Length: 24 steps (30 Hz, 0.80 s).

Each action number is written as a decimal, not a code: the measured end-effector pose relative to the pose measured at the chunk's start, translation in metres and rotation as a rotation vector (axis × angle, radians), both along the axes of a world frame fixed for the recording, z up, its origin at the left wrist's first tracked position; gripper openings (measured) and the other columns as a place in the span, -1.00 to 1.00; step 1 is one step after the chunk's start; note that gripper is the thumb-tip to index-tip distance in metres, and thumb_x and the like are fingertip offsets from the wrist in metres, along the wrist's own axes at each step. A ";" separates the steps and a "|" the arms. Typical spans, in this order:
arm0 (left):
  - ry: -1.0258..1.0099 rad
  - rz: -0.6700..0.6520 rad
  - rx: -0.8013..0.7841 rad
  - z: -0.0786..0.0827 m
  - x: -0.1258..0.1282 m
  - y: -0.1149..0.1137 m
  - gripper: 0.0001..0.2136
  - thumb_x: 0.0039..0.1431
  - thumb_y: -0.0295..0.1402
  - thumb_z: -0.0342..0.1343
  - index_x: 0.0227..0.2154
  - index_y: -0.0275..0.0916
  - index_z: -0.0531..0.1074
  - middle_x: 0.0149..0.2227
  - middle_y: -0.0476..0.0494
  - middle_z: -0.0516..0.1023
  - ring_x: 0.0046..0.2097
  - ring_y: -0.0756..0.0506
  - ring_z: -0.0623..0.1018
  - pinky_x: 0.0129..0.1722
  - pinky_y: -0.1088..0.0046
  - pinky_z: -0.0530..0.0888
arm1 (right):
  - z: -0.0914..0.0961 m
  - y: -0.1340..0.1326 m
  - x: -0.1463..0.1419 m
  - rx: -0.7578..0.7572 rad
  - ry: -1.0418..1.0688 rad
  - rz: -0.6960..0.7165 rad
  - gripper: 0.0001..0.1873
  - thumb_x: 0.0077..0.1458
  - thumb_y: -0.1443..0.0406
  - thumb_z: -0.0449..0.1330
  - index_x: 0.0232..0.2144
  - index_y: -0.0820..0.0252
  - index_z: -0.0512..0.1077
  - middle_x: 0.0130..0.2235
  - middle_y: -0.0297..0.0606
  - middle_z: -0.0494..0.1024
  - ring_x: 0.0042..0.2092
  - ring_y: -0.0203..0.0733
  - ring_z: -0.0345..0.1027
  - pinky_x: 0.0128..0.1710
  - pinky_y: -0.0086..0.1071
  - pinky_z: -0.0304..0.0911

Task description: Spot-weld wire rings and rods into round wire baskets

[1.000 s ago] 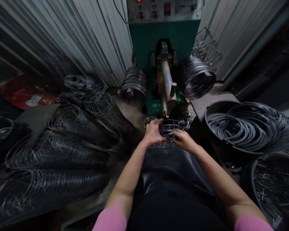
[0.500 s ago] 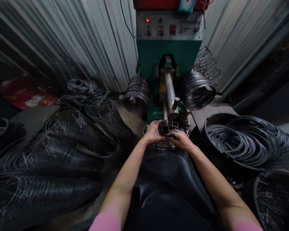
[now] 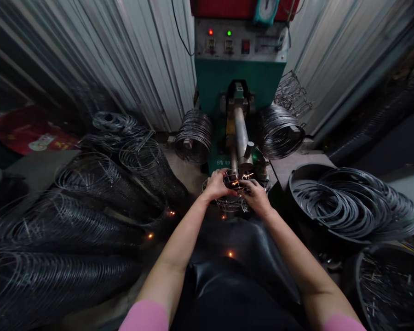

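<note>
Metal wire frame (image 3: pixel 230 179), apparently one, is gripped by left hand (image 3: pixel 215 185) and right hand (image 3: pixel 257 196).

The wire frame (image 3: pixel 232 185) is between the left hand (image 3: pixel 215 185) and right hand (image 3: pixel 256 196), before the machine (image 3: pixel 239 71). Beyond its left edge sits one coil (image 3: pixel 193 131); beyond its right, a second coil (image 3: pixel 278 131). Ring stacks (image 3: pixel 74 216) lie farther left. At right, a tub (image 3: pixel 290 181) holds loops (image 3: pixel 334 197).

orange sparks (image 3: pixel 235 183) I see from afar, dark grey wire frame (image 3: pixel 229 180), green machine (image 3: pixel 210 78), grey panel (image 3: pixel 200 43) with red light (image 3: pixel 210 32) and green light (image 3: pixel 229 33), turquoise dial (image 3: pixel 265 19), pink sleeves (image 3: pixel 146 316), grey-striped wall (image 3: pixel 148 55)
</note>
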State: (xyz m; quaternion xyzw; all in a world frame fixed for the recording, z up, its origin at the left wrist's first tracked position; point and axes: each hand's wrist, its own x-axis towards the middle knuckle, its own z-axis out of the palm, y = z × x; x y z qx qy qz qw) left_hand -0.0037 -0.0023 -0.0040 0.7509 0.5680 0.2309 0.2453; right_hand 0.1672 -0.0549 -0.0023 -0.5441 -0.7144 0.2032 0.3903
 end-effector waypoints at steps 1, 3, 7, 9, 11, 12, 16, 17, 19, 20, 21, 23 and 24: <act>0.002 0.002 0.001 0.000 0.000 0.000 -0.13 -0.44 -0.14 0.36 0.06 -0.13 0.18 -0.04 -0.19 0.33 0.02 -0.26 0.34 -0.03 0.23 0.31 | 0.000 -0.007 0.000 -0.021 0.073 -0.051 -0.70 -0.09 0.26 0.24 -0.22 0.11 0.42 -0.21 -0.19 0.47 -0.21 -0.13 0.35 -0.18 -0.29 0.25; 0.022 0.019 0.039 -0.001 0.000 -0.002 -0.10 -0.46 -0.15 0.37 0.08 -0.14 0.16 -0.02 -0.19 0.31 0.04 -0.26 0.32 -0.01 0.21 0.30 | -0.006 -0.024 0.003 -0.151 0.276 -0.135 -0.68 -0.13 0.19 0.26 -0.27 0.15 0.40 -0.31 -0.24 0.47 -0.30 -0.18 0.33 -0.29 -0.33 0.26; 0.039 0.066 0.086 -0.001 0.001 -0.005 -0.07 -0.45 -0.11 0.36 0.10 -0.16 0.12 0.04 -0.24 0.26 0.09 -0.29 0.26 0.02 0.15 0.25 | -0.033 -0.059 0.015 -0.631 0.848 -0.189 -0.74 -0.14 0.16 0.24 -0.39 0.20 0.40 -0.57 -0.40 0.32 -0.57 -0.38 0.14 -0.62 -0.50 0.05; 0.022 0.087 0.058 -0.001 0.000 -0.003 -0.09 -0.43 -0.10 0.36 0.09 -0.15 0.12 0.05 -0.24 0.26 0.09 -0.27 0.26 0.02 0.17 0.25 | -0.045 -0.069 0.022 -0.780 1.074 -0.221 -0.76 -0.20 0.26 0.27 -0.39 0.25 0.44 -0.60 -0.42 0.28 -0.59 -0.42 0.10 -0.67 -0.56 -0.03; 0.014 0.106 0.039 0.000 0.000 0.002 -0.10 -0.42 -0.11 0.36 0.09 -0.14 0.13 0.04 -0.22 0.27 0.09 -0.25 0.26 0.02 0.20 0.25 | -0.053 -0.073 0.028 -0.843 1.198 -0.267 -0.77 -0.22 0.36 0.28 -0.39 0.30 0.47 -0.59 -0.39 0.31 -0.57 -0.43 0.13 -0.69 -0.59 -0.02; 0.015 0.112 0.037 -0.001 0.000 0.005 -0.11 -0.42 -0.11 0.36 0.08 -0.13 0.13 0.04 -0.21 0.28 0.09 -0.25 0.27 0.02 0.21 0.25 | -0.055 -0.073 0.031 -0.861 1.233 -0.288 -0.79 -0.22 0.40 0.27 -0.40 0.32 0.48 -0.58 -0.36 0.33 -0.57 -0.43 0.15 -0.69 -0.59 0.00; 0.014 0.120 0.045 -0.002 0.001 0.015 -0.11 -0.42 -0.10 0.36 0.08 -0.14 0.14 0.03 -0.20 0.29 0.09 -0.25 0.27 0.04 0.22 0.23 | -0.060 -0.073 0.041 -0.912 1.304 -0.325 -0.84 -0.18 0.49 0.24 -0.42 0.31 0.50 -0.59 -0.32 0.38 -0.54 -0.40 0.24 -0.63 -0.57 0.19; 0.008 0.117 0.044 -0.003 0.002 0.017 -0.10 -0.43 -0.10 0.36 0.08 -0.15 0.14 0.03 -0.21 0.28 0.09 -0.25 0.27 0.04 0.21 0.23 | -0.062 -0.074 0.043 -0.925 1.318 -0.330 -0.85 -0.17 0.49 0.24 -0.43 0.29 0.49 -0.59 -0.32 0.39 -0.53 -0.38 0.27 -0.59 -0.55 0.25; -0.009 0.107 0.033 -0.004 0.002 0.021 -0.09 -0.44 -0.09 0.36 0.08 -0.17 0.15 0.02 -0.23 0.29 0.09 -0.27 0.27 0.04 0.20 0.24 | -0.064 -0.075 0.048 -0.940 1.350 -0.334 -0.87 -0.16 0.49 0.25 -0.46 0.27 0.49 -0.58 -0.32 0.43 -0.50 -0.35 0.32 -0.51 -0.50 0.32; -0.021 0.100 0.027 -0.005 0.002 0.022 -0.08 -0.45 -0.09 0.36 0.09 -0.17 0.15 0.02 -0.23 0.30 0.09 -0.28 0.27 0.05 0.18 0.23 | -0.066 -0.077 0.050 -0.942 1.370 -0.333 -0.88 -0.17 0.48 0.27 -0.47 0.26 0.48 -0.56 -0.31 0.44 -0.48 -0.34 0.34 -0.48 -0.48 0.35; -0.038 0.093 0.023 -0.006 0.000 0.023 -0.07 -0.46 -0.08 0.36 0.09 -0.17 0.14 0.03 -0.24 0.29 0.10 -0.29 0.26 0.06 0.16 0.22 | -0.067 -0.078 0.052 -0.942 1.391 -0.333 -0.87 -0.19 0.47 0.29 -0.47 0.26 0.48 -0.55 -0.30 0.46 -0.46 -0.33 0.36 -0.45 -0.47 0.36; -0.099 0.082 0.029 -0.014 -0.006 0.021 -0.01 -0.48 -0.07 0.37 0.13 -0.18 0.09 0.10 -0.28 0.22 0.16 -0.32 0.19 0.11 0.10 0.16 | -0.069 -0.080 0.057 -0.936 1.426 -0.337 -0.82 -0.25 0.45 0.34 -0.46 0.26 0.49 -0.52 -0.30 0.49 -0.44 -0.33 0.38 -0.40 -0.46 0.37; -0.151 0.085 0.030 -0.020 -0.011 0.019 0.03 -0.49 -0.07 0.37 0.15 -0.18 0.05 0.15 -0.30 0.16 0.19 -0.32 0.14 0.13 0.08 0.12 | -0.069 -0.080 0.059 -0.927 1.436 -0.340 -0.78 -0.28 0.43 0.36 -0.45 0.25 0.49 -0.51 -0.31 0.49 -0.43 -0.33 0.38 -0.39 -0.46 0.37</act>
